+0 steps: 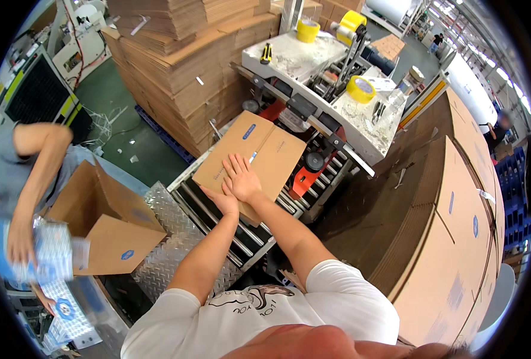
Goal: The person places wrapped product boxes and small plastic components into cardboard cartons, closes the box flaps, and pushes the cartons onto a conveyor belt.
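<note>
A closed brown cardboard box [271, 136] lies on the roller conveyor [247, 241], its far end at the carton sealing machine [304, 107]. On the box top my right hand [241, 178] rests flat, fingers spread. My left hand [220, 201] presses against the box's near left edge, just beside the right one, fingers stretched and partly hidden along the edge. Neither hand is wrapped around anything. A small light patch shows at the top seam, just past my right fingertips.
On the left, a co-worker's hand [21, 242] holds blue-and-white packs [44, 251] beside an open carton [119, 242]. Flattened cardboard stacks [175, 72] stand at the far left and right [451, 221]. Yellow tape rolls [361, 89] and a yellow cutter [266, 54] lie on the machine.
</note>
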`<state>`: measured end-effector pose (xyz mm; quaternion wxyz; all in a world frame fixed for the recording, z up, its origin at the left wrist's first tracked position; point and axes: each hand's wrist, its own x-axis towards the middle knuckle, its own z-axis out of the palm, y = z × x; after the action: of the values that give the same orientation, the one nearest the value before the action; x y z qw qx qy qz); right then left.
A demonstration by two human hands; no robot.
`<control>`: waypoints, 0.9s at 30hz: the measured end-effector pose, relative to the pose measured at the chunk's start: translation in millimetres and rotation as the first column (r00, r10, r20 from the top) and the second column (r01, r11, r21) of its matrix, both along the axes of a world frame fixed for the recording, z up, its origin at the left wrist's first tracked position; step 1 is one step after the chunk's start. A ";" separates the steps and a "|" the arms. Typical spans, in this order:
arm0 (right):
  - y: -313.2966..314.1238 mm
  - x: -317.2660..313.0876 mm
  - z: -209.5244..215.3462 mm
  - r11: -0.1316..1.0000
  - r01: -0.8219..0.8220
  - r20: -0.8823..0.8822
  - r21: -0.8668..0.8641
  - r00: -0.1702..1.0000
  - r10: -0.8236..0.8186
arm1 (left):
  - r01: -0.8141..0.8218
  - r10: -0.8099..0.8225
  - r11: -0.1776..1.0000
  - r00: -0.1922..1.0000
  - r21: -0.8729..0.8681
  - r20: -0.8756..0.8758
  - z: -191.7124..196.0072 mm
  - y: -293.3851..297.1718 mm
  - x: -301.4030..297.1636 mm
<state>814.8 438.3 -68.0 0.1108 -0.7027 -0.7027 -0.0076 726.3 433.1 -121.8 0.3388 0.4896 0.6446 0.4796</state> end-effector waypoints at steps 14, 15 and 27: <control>-28.0 -56.9 3.3 0.997 0.051 -0.116 0.059 0.992 -0.044 | 0.278 -0.148 0.927 0.888 -0.253 0.435 -6.6 62.0 -72.0; -25.6 -57.8 1.0 0.994 0.084 -0.124 0.070 0.990 -0.075 | 0.231 -0.162 0.959 0.922 -0.162 0.353 -11.8 62.3 -63.1; 5.2 36.9 11.0 0.985 0.149 -0.112 0.091 0.984 -0.138 | 0.481 -0.381 0.829 0.859 -0.286 0.342 0.4 59.8 18.5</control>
<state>851.7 443.5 -56.9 0.1816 -0.7446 -0.6422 -0.0135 744.8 492.9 -121.3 0.6077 0.4824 0.5408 0.3249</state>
